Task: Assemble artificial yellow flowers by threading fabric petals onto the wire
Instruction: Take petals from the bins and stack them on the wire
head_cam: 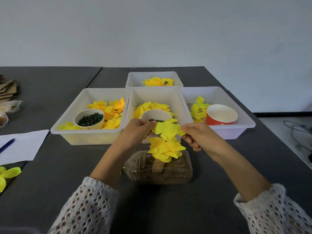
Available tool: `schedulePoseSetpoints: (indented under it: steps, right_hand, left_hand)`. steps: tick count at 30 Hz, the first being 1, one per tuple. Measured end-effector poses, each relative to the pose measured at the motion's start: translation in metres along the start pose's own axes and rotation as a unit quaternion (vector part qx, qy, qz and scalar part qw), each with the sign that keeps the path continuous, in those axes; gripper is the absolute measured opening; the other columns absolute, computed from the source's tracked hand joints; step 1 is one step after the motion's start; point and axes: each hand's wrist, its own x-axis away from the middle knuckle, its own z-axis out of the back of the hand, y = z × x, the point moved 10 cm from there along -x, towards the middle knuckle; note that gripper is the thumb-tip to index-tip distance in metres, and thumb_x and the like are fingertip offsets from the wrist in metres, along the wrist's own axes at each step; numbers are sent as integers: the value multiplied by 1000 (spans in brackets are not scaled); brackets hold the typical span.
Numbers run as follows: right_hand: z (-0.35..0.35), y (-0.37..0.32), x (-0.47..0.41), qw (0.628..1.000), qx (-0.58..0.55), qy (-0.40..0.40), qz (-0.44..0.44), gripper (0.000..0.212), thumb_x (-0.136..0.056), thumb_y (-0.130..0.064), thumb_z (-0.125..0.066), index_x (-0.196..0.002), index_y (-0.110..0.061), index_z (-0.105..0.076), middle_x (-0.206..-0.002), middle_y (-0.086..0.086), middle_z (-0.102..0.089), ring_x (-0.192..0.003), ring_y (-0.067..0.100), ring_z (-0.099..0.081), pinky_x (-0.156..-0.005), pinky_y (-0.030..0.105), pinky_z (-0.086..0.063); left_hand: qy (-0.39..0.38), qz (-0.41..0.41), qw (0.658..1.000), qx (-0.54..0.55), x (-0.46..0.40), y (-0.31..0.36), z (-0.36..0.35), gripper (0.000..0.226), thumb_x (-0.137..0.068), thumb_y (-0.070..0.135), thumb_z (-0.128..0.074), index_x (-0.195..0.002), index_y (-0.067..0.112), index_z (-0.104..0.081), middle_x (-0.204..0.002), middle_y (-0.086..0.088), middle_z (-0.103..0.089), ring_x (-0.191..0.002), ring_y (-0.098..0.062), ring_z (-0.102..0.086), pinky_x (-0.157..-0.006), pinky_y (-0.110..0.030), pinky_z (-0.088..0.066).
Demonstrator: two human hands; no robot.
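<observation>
Now, held petal: a flat yellow fabric petal piece (166, 130) was stretched level between both hands.
Left hand (137, 130): fingers pinched its left edge.
Right hand (195, 136): fingers pinched its right edge.
Stacked flower (166, 149): directly below the fingers, standing on the plastic box (158, 171); I couldn't make out the wire.

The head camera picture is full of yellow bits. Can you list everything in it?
Translucent white plastic bins: four, on dark table.
Loose yellow fabric petals: many, in bins.
Paper cups of dark green pieces: two, left and middle bins.
Red paper cup: one, right bin.
Clear plastic container of brown filler: one, under the hands.
Half-built yellow flower: one, above that container.
Lined paper, blue pen: left.
Yellow petal layer: one, held by left hand and right hand.
</observation>
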Motion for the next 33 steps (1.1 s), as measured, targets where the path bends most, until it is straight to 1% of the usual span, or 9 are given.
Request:
schedulePoseSetpoints:
  steps: [4,8,12,16,20,25,29,31,33]
  right_hand:
    - [3,9,-1,1000,16,1,-12,41,-98,-31,-52,-62,-17,-62,-50,-5,-44,-40,6,-31,-38,17,-25]
    - [1,16,2,999,30,-5,-20,41,-98,-30,-51,-60,-18,-58,-49,-5,-43,-42,7,-30,-40,18,-25]
    - [5,14,6,999,47,11,-7,40,-98,-30,-52,-61,-16,-59,-46,-7,-42,-40,5,-33,-38,15,-27]
    - [-1,14,9,995,95,18,20,38,-98,-25,-53,-63,-12,-60,-42,-12,-48,-39,-2,-42,-43,8,-32]
    - [-4,23,15,983,161,70,55,37,-95,-26,-56,-60,-16,-60,-54,-3,-52,-56,2,-48,-59,23,-38]
    - [-7,27,22,967,204,120,94,36,-96,-31,-55,-60,-27,-54,-58,-8,-52,-60,4,-51,-59,24,-39]
    - [-1,15,28,952,252,121,123,35,-94,-50,-45,-65,-31,-49,-59,-10,-53,-60,5,-53,-54,22,-40]
    - [33,-6,27,947,220,176,153,40,-89,-61,-38,-70,-30,-53,-63,-9,-58,-66,3,-56,-55,15,-43]
    - [88,-30,16,920,189,281,196,40,-93,-52,-42,-69,-23,-57,-66,-2,-60,-69,8,-54,-54,12,-39]
  left_hand:
    - [-5,-32,999,-22,4,12,-5,31,-102,25,-48,-79,5,-53,-41,11,-45,-41,-3,-32,-46,-17,-27]
    - [37,-64,993,-95,2,12,3,40,-98,28,-53,-70,1,-51,-67,-11,-35,-56,-16,-32,-59,-31,-26]
    - [21,-37,998,-55,-2,-13,3,46,-98,29,-55,-75,-11,-54,-70,-12,-46,-71,-18,-51,-75,-44,-53]
    - [62,-54,983,-162,4,-20,7,45,-95,32,-55,-56,14,-42,-42,12,-40,-44,-3,-39,-44,-16,-29]
    - [87,-51,963,-249,10,-30,5,45,-93,37,-57,-53,22,-45,-44,13,-50,-51,-5,-49,-53,-27,-35]
    - [116,-49,948,-292,19,-29,1,44,-95,47,-51,-60,21,-47,-64,3,-60,-68,-20,-59,-59,-35,-45]
    - [130,-66,952,-270,28,-20,7,38,-96,57,-40,-72,28,-48,-70,7,-63,-71,-16,-62,-63,-37,-50]
    - [165,-92,947,-260,36,-7,18,34,-91,66,-34,-88,34,-46,-79,11,-66,-79,-10,-62,-64,-38,-50]
    - [196,-172,924,-280,49,18,23,30,-94,61,-39,-101,32,-44,-89,12,-63,-89,-12,-57,-67,-41,-49]
